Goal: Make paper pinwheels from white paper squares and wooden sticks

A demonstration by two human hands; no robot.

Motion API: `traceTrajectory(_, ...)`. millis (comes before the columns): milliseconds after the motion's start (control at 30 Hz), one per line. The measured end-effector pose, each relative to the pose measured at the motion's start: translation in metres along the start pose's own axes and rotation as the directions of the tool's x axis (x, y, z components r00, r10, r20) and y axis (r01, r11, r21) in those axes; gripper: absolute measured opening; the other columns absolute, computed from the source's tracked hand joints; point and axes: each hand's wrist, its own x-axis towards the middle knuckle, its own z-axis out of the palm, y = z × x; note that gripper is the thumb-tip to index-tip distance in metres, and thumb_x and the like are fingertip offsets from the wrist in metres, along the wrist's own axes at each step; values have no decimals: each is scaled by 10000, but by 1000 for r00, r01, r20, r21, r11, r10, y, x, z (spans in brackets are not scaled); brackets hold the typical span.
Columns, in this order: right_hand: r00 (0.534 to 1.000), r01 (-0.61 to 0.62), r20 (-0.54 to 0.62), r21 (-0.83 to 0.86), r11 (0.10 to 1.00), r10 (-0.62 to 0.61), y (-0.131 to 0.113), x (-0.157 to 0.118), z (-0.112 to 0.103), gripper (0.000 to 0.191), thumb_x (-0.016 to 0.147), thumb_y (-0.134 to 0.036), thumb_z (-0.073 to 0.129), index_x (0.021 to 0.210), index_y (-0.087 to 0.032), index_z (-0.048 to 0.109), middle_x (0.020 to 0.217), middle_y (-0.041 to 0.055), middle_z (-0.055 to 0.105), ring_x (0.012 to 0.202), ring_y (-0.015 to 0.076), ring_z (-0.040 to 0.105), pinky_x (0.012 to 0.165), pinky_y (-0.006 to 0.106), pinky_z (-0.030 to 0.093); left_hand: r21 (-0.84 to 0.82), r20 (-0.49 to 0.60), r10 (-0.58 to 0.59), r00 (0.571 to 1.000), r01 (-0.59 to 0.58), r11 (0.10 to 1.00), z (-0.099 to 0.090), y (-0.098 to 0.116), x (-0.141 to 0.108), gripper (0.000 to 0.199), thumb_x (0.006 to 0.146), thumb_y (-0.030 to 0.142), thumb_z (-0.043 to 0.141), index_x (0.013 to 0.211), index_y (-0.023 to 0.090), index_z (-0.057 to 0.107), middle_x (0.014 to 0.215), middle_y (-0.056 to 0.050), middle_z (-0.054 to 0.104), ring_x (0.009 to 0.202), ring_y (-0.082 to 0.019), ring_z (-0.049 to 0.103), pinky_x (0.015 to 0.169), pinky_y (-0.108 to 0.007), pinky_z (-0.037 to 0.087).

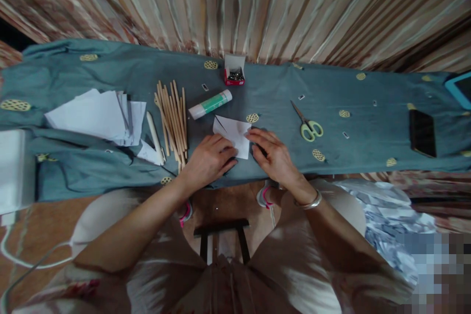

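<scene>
Your shirt front lies closest, with the cloth-covered table past your knees. On it, directly between your hands, sits the small white sheet of paper. Your left hand rests on its lower left part, fingers curled; your right hand touches its right edge with bent fingers. Whether either one pinches the sheet, you can't tell from above

Watch the tablecloth: it looks loose and rucked, so a dragging wrist might pull it and skew the paper. Uneven finger pressure could also crease the sheet crookedly. The glue stick, just beyond the sheet, could roll onto it if nudged

Most in the way are the wooden sticks, their lower ends close by your left wrist; a sideways sweep may scatter them. Farther off stands the open red box of small metal pieces, liable to spill if knocked. Scissors lie to the right, the paper stack well left, the smartphone far right
</scene>
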Motion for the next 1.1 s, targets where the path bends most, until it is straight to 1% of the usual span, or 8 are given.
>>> traceTrajectory(200, 999, 26, 31, -7, 1000, -26, 3, -2, 5, 361, 898, -117, 484, 1190, -224, 668, 1347, 101, 623, 1255, 250, 563, 1089, 492, 466, 120, -24, 39, 999, -36, 992, 1, 3, 0, 153, 960, 225, 560, 929, 153, 691, 898, -59, 681, 860, -206, 580, 734, -336, 442)
traceTrajectory(333, 999, 13, 46, 18, 1000, -14, 1, -2, 3, 355, 866, -111, 514, 1168, -215, 669, 1341, 111, 622, 1244, 255, 569, 1085, 488, 461, 139, -7, 68, 998, -66, 988, 0, 4, 0, 156, 958, 170, 541, 916, 135, 687, 892, -66, 683, 823, -201, 580, 727, -342, 445)
traceTrajectory(467, 994, -28, 109, 100, 995, 17, -3, -3, -3, 392, 792, -126, 617, 1167, -237, 642, 1403, 101, 569, 1277, 269, 544, 1081, 500, 449, 120, -7, 51, 999, -49, 992, -3, 7, -3, 163, 960, 173, 535, 902, 131, 681, 858, -60, 680, 799, -199, 586, 727, -338, 448)
traceTrajectory(567, 989, -44, 144, 171, 984, 19, -5, -6, -5, 310, 785, -186, 692, 1088, -241, 654, 1389, 100, 568, 1298, 280, 531, 1080, 504, 440, 81, -20, 55, 998, -54, 995, -4, 10, -8, 197, 979, 186, 507, 895, 140, 680, 856, -54, 684, 784, -181, 589, 724, -319, 447)
traceTrajectory(667, 989, -54, 145, 187, 981, 27, -8, -9, -6, 249, 781, -263, 750, 1014, -246, 665, 1402, 97, 549, 1337, 293, 500, 1100, 511, 417, 49, -27, 75, 997, -74, 996, -6, 14, -12, 211, 991, 198, 491, 906, 140, 676, 881, -57, 696, 802, -175, 606, 720, -308, 451)
traceTrajectory(867, 990, -97, 115, 186, 978, 76, -12, -11, -16, 337, 757, -409, 790, 1018, -258, 639, 1586, 66, 337, 1452, 321, 361, 1163, 536, 353, 34, -46, 72, 996, -70, 997, -9, 14, -18, 196, 990, 194, 495, 944, 133, 676, 931, -75, 718, 835, -183, 631, 742, -319, 468)
traceTrajectory(967, 994, -90, 83, 199, 976, 75, -14, -10, -21, 258, 835, -372, 711, 1059, -269, 638, 1597, 41, 322, 1472, 309, 332, 1183, 541, 327, 32, -56, 64, 996, -62, 998, -10, 13, -20, 188, 986, 186, 499, 964, 136, 679, 947, -76, 723, 854, -189, 636, 756, -323, 474)
traceTrajectory(1100, 991, -50, 133, 190, 981, 25, -19, -10, -14, 210, 835, -289, 692, 1043, -270, 668, 1589, 29, 349, 1470, 305, 338, 1191, 539, 316, -5, -44, 45, 998, -46, 999, -9, 13, -21, 186, 980, 197, 510, 967, 124, 680, 932, -83, 718, 844, -196, 633, 749, -322, 474)
